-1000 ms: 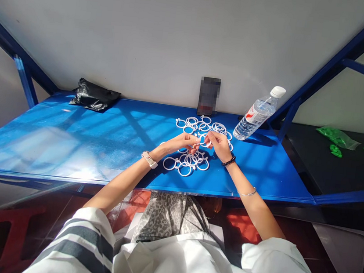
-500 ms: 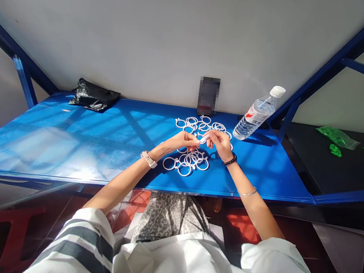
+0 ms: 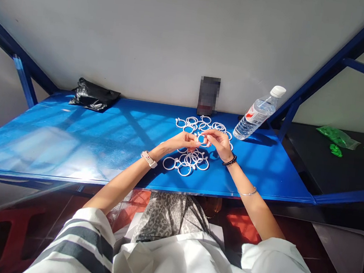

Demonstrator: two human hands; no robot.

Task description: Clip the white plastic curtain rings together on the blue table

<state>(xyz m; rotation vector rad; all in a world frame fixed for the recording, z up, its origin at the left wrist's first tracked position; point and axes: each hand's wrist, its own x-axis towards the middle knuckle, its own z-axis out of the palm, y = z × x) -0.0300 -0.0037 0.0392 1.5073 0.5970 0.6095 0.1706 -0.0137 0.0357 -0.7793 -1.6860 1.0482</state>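
Between my two hands is a white curtain ring, a thin hoop with a small tab, held just above the table. My left hand pinches its left side with thumb and fingertips. On the other side, the closed fingertips of my right hand grip the same hoop. Nearer to me lies a cluster of overlapping white rings, below the hands. Another group of white rings is spread beyond them, partly covered by my fingers.
The rings lie on a blue table. A water bottle stands at the back right, a dark pixelated object against the wall. At the back left is a black plastic bag. Green bagged items sit on a dark surface to the right.
The ring in my fingers has turned, so its round opening now faces me more. My right fingertips have shifted slightly; both arms stay almost where they were.
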